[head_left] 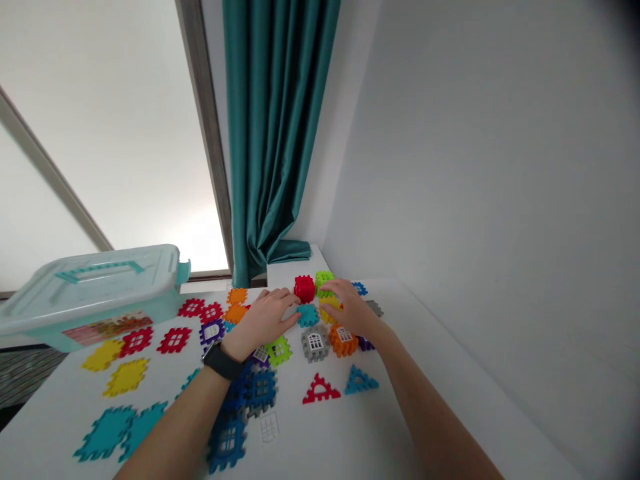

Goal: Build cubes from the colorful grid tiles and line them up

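My left hand [267, 319], a black watch [223, 361] on its wrist, reaches in with thumb and fingers apart. Its fingertips are close to a red stack of notched tiles [304, 289] and a teal notched tile [307, 315]; whether they touch is unclear. My right hand [351, 308] curves over a yellow notched tile [329, 311] and a lime green stack [323, 280], its fingers spread and partly covering them. Nearer to me lie a grey window tile [315, 343] and an orange window tile [343, 340]. Neither hand visibly grips a piece.
A red triangle [321, 391] and a blue triangle [361, 381] lie in front. Dark blue window tiles [228, 440] sit beneath my left forearm. Teal tiles [107, 432], yellow tiles [126, 377] and red tiles [175, 341] spread leftward. A lidded box [95, 287] stands back left; a wall [480, 200] bounds the right.
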{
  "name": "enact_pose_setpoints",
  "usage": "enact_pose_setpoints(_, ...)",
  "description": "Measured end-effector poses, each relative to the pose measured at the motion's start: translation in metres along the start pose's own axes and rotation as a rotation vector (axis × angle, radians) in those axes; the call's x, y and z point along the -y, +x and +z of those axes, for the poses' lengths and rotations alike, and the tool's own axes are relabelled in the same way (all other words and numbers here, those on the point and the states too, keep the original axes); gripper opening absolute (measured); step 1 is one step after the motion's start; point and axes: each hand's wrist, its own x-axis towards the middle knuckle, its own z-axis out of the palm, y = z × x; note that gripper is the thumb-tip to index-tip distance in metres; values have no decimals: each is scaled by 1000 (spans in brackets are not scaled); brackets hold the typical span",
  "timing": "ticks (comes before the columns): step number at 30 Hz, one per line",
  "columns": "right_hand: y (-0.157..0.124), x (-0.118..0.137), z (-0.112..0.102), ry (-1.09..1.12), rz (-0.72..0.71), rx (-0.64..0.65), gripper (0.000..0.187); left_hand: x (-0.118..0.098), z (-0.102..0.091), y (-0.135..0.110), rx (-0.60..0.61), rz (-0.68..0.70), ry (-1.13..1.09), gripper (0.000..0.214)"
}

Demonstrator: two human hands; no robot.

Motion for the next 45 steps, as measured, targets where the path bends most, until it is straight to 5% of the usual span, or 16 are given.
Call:
enact_pose_setpoints(11, 5, 55, 18, 22, -49, 23, 28, 19, -23, -49, 14, -82, 28, 26)
enact_pose_setpoints(20, 18, 112, 54, 91, -87, 128, 28, 51, -45, -120, 32, -186, 88, 24)
enact_pose_setpoints(28, 0, 158, 91, 125, -123, 239, 31, 78, -51, -184, 29, -232, 158, 17)
enact_pose_setpoints(36, -12, 174, 119, 44, -94, 235, 32, 79, -48, -215, -36, -269, 101, 22)
enact_pose_setpoints(45, -25, 175, 140, 25, -31, 129, 25, 113, -57, -235, -78, -358, 253, 24)
